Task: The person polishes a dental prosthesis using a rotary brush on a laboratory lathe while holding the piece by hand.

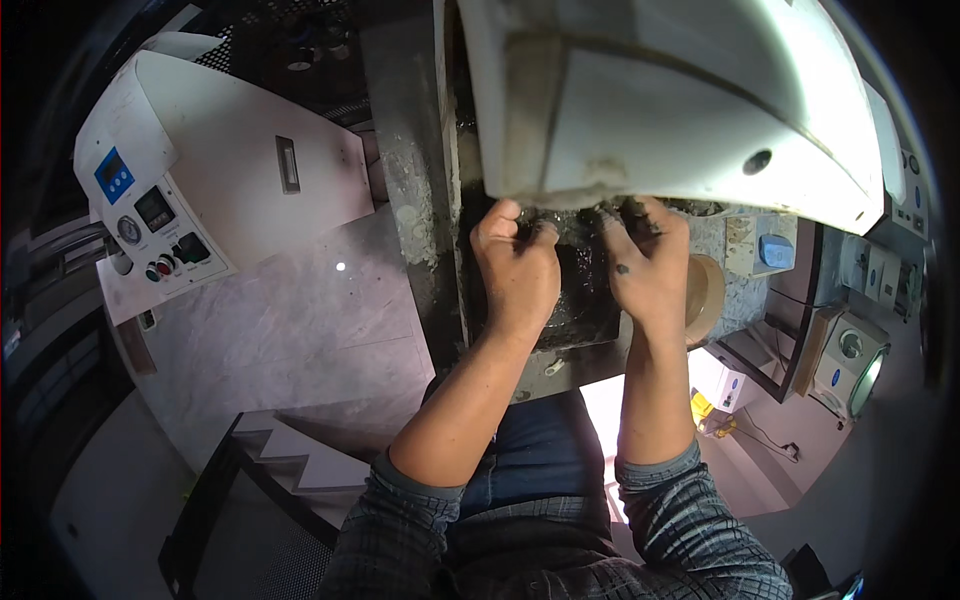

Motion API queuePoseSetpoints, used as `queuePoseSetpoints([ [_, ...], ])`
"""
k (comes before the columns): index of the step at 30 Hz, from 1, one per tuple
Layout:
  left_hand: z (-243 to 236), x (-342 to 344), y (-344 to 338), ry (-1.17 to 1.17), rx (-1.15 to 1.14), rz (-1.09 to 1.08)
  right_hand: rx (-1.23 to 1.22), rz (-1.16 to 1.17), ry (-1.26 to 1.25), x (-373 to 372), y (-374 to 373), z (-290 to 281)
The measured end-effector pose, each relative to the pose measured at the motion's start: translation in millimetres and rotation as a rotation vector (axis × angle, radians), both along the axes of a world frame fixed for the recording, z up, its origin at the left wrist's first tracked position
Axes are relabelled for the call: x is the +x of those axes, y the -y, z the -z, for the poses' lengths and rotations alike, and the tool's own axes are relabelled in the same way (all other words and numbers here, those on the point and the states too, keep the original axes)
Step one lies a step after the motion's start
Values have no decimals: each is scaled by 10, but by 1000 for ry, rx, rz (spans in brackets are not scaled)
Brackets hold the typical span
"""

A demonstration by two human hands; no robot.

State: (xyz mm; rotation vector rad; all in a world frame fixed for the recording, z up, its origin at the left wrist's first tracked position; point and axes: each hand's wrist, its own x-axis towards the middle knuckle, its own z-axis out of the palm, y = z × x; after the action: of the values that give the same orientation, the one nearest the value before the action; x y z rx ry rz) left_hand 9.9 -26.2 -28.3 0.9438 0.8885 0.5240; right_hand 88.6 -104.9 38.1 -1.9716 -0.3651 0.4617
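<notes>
White, curved machine hood [650, 120] with a grimy lower edge sits at twelve to one o'clock from your hands, right above your fingertips. Your left grip [518, 270] and right grip [648, 265] are curled in at that edge; you cannot tell whether either grasps anything, as the rim and shadow hide the fingertips. Between them, toward six o'clock of the hood, lies a black, wet-looking recess [580, 290]. A round, tan tub [706, 295] stands just beside your right wrist, at four o'clock.

White hood [650, 120] cut off at top; right hand [650, 268] partly hidden (hold unclear).
</notes>
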Motion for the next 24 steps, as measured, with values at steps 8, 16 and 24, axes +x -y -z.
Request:
queuePoseSetpoints([
  [8, 138, -42, -29, -136, 224, -63, 45, 14, -18, -32, -86, 65],
  [16, 253, -62, 94, -76, 126, -94, 104, 7, -100, -28, -22, 51],
  [24, 158, -17, 123, 100, -7, -140, 95, 25, -36, -76, 40, 46],
])
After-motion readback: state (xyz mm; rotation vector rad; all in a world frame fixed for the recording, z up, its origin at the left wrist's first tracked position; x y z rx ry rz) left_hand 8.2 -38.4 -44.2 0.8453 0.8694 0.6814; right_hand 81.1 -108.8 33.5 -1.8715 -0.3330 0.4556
